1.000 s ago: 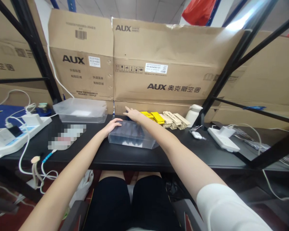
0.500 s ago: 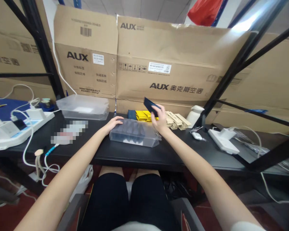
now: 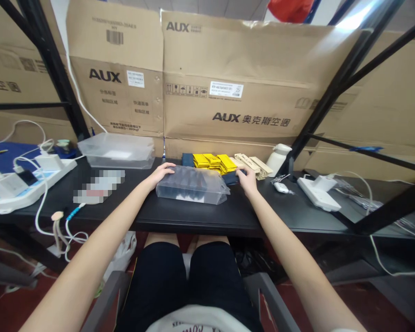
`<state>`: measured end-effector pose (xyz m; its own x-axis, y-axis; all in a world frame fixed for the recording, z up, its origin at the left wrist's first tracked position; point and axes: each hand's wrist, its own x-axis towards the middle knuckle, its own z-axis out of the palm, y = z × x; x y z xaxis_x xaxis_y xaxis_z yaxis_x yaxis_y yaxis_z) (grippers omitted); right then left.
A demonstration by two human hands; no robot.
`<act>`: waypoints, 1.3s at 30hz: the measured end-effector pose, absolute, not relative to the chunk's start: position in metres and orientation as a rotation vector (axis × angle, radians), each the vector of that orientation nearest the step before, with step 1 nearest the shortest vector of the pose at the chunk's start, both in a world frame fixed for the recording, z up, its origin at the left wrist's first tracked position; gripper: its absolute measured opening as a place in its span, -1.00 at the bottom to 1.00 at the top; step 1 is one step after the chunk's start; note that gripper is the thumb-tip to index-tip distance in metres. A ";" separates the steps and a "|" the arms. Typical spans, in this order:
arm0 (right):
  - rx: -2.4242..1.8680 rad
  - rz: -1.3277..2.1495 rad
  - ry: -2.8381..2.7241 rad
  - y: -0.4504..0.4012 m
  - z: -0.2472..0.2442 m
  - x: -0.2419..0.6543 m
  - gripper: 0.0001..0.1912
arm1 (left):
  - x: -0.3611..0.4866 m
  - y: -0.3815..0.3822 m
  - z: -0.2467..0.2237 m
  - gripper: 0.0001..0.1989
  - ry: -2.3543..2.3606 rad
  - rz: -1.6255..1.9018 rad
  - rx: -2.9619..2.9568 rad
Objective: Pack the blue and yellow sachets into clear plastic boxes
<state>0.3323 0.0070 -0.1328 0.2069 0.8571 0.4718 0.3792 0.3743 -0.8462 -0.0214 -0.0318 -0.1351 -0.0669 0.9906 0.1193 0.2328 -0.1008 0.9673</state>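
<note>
A clear plastic box with dark items inside lies near the middle of the black table. My left hand grips its left back corner. Just right of the box, my right hand is closed on a dark blue packet, which is low at the table in front of the yellow packets. Beige packets lie behind my right hand. Another dark blue packet sits left of the yellow ones, behind the box.
A second clear box stands at the back left, by a white power strip with cables. On the right are a white bottle, a small white item and another power strip. Cardboard walls the back.
My right hand has lowered the dark blue packet from above the box to the table on the right. My left hand stays on the box. The whole view has shifted slightly.
</note>
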 end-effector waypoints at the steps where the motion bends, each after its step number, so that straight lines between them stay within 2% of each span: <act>1: -1.217 0.538 -1.355 0.007 -0.133 0.333 -0.83 | -0.021 -0.032 -0.135 -0.76 1.386 1.234 1.420; 8: -1.155 0.914 -1.236 -0.001 -0.121 0.332 -0.77 | -0.020 -0.031 -0.134 -0.76 1.393 1.242 1.397; 14: -1.088 1.169 -1.333 -0.012 -0.122 0.322 -0.59 | -0.019 -0.032 -0.133 -0.78 1.411 1.270 1.399; 21: -1.073 1.312 -1.493 -0.015 -0.119 0.332 -0.69 | -0.019 -0.032 -0.132 -0.70 1.417 1.273 1.375; 25: -1.051 1.476 -1.528 -0.021 -0.121 0.333 -0.66 | -0.020 -0.031 -0.134 -0.65 1.406 1.275 1.352; 36: -0.993 1.433 -1.616 -0.023 -0.129 0.328 -0.58 | -0.022 -0.028 -0.136 -0.68 1.382 1.289 1.332; 39: -1.055 1.319 -1.704 -0.022 -0.133 0.326 -0.65 | -0.022 -0.028 -0.136 -0.73 1.385 1.283 1.341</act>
